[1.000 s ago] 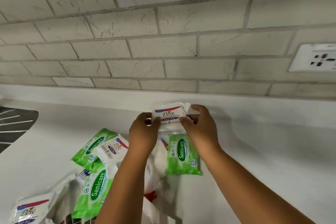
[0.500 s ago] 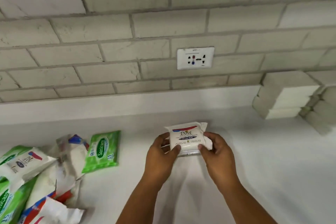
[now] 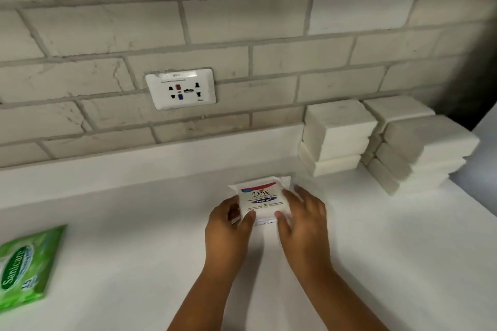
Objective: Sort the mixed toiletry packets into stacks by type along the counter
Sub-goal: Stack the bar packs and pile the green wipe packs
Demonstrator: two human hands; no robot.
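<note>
I observe the Dove packet (image 3: 262, 200) at the centre of view, label up, low over or already on the white table (image 3: 376, 250); I cannot tell whether its underside has touched down. The left hand (image 3: 228, 226) pinches its 9 o'clock edge, thumb on the label face. The right hand (image 3: 302, 219) holds the 3 o'clock edge, thumb on the lower corner, its fingers looser and partly splayed past the packet. Each grip is therefore closed on the packet, not spread free.

At 2 o'clock from the packet, stacks of plain white blocks (image 3: 338, 137) stand against the tiled wall. A green Sanicare packet (image 3: 25, 266) lies alone at 8 o'clock, well apart. A wall socket (image 3: 180, 88) sits at 11 o'clock.

Judgement: this is the placing step, starting a Dove stack. Risks noted: the soft wrapper may slide or skew if one hand lets go first; a crooked base packet would make later packets lean; placing near the white blocks leaves little room for further stacks on that side.
</note>
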